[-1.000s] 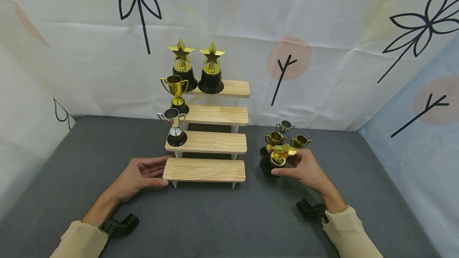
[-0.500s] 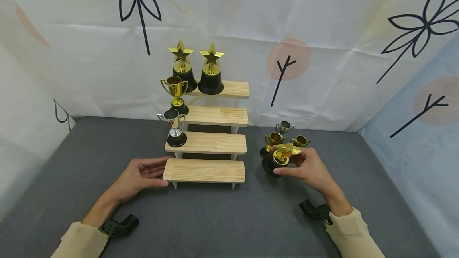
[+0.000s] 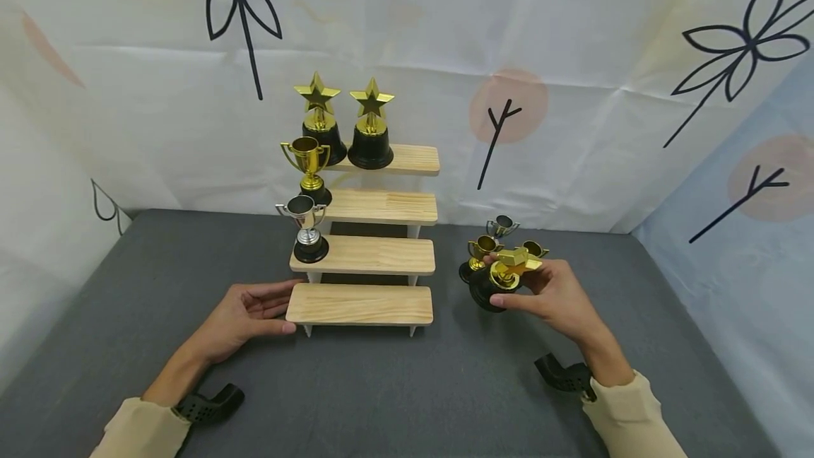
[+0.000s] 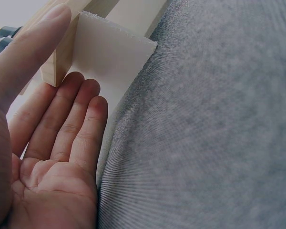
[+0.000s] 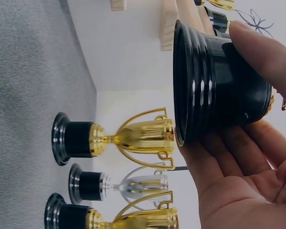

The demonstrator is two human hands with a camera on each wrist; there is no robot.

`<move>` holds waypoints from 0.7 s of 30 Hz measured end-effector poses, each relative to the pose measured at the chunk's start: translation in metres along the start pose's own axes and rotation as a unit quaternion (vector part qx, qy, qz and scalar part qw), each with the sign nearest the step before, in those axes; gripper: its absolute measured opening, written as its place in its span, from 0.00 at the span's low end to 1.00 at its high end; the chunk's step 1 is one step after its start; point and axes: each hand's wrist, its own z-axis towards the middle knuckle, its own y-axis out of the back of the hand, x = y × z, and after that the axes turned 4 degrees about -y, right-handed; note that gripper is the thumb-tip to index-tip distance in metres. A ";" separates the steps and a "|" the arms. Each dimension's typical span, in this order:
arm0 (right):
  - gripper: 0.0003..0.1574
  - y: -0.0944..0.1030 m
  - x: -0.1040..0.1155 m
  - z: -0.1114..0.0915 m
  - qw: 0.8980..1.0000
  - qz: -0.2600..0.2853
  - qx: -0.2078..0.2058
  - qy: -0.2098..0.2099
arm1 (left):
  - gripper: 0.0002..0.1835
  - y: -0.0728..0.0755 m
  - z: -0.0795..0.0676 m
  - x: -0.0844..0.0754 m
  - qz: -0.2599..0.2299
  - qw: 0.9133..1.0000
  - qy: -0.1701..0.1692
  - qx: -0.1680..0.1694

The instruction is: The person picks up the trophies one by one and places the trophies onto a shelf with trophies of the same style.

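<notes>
My right hand (image 3: 557, 300) grips a gold star trophy (image 3: 502, 278) by its black base, thumb on one side and fingers on the other. In the right wrist view that base (image 5: 219, 81) is clear of the cloth, and the trophy tilts in the head view. Close behind it stand a silver cup trophy (image 3: 502, 225) and two gold cup trophies, one of them (image 5: 148, 138) plain in the right wrist view. My left hand (image 3: 234, 318) rests at the left end of the lowest step (image 3: 359, 304) of a wooden stand, its fingers (image 4: 88, 129) extended beside the white support (image 4: 109, 47).
Two star trophies (image 3: 371, 133) stand on the stand's top step. Below them, a gold cup (image 3: 309, 165) and a silver cup (image 3: 307, 225) occupy the left ends of the middle steps. Grey cloth (image 3: 407, 401) covers the table; a patterned white sheet (image 3: 407, 27) hangs behind.
The star trophy has shifted a little to the right with my right hand and now covers more of the right gold cup. My left hand keeps its place at the stand.
</notes>
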 end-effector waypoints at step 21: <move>0.37 0.005 0.021 -0.007 0.999 -0.004 -0.007 0.031 | 0.39 0.003 0.001 0.006 0.001 1.000 0.008 0.002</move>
